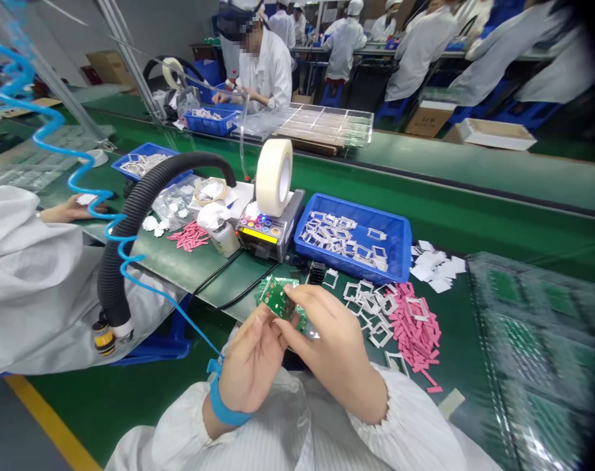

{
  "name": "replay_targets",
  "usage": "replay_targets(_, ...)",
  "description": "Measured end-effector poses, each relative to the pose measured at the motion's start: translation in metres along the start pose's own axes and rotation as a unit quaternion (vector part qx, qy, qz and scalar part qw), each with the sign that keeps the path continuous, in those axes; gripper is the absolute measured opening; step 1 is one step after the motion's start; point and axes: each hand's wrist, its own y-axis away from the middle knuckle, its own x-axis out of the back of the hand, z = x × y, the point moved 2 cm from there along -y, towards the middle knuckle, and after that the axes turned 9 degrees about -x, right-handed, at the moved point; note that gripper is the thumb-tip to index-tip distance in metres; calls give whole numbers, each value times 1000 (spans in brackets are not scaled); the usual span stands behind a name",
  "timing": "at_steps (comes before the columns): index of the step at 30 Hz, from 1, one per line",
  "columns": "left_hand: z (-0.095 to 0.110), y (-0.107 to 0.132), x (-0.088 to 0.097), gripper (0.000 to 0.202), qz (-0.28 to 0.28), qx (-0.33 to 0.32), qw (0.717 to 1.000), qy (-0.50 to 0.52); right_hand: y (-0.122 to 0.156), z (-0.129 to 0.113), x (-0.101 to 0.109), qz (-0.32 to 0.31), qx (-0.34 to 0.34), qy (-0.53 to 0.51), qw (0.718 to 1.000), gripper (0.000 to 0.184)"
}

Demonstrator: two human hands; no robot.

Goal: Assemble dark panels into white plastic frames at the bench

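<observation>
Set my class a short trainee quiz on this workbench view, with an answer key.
1. Which wrist wears the blue wrist strap, left or right?
2. True or false: the blue plastic tray holds pink strips.
3. What do the left hand and right hand hold between them?

Key:
1. Left.
2. False; it holds white frames.
3. A green circuit board.
</observation>
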Motion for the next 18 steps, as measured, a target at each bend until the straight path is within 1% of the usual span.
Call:
replay_targets(2, -7, -5, -6, 28, -17, 33, 999, 22, -6, 3, 13, -8, 3, -2, 1000, 22)
replay_targets(4, -12, -10, -9, 30, -17, 66, 997, 25, -18, 11, 33, -12, 17, 11, 1000, 22)
replay_targets(6, -17, -16, -6, 32, -1, 102, 995, 14, -39, 32, 59, 12, 24, 59, 998, 22)
replay_targets(7, -19, -18, -2, 32, 13, 119, 993, 7, -52, 49, 74, 33, 8, 95, 995, 23)
replay_targets(8, -20, -19, 4, 32, 29, 132, 991, 0, -66, 71, 90, 49, -25, 140, 989, 25)
replay_targets(9, -21, -21, 11, 31, 48, 140, 989, -5, -81, 98, 105, 62, -79, 183, 978, 28)
replay_targets(10, -22, -22, 20, 30, 66, 146, 987, -7, -95, 128, 119, 56, -154, 230, 959, 35)
replay_targets(11, -23, -23, 30, 29, 81, 152, 985, -5, -108, 159, 131, 28, -230, 280, 931, 42)
replay_targets(12, -24, -24, 41, 30, 95, 161, 982, -3, -118, 189, 140, 11, -263, 299, 917, 42)
replay_targets(13, -25, -24, 51, 30, 109, 168, 980, 0, -127, 216, 146, -4, -281, 309, 909, 37)
replay_targets(15, -27, -24, 70, 33, 138, 183, 973, 11, -135, 261, 147, -55, -305, 319, 896, 29)
replay_targets(16, -28, -23, 77, 34, 151, 188, 970, 17, -136, 279, 144, -81, -311, 320, 891, 28)
replay_targets(18, -29, -22, 86, 37, 170, 193, 966, 29, -134, 304, 136, -130, -318, 323, 882, 27)
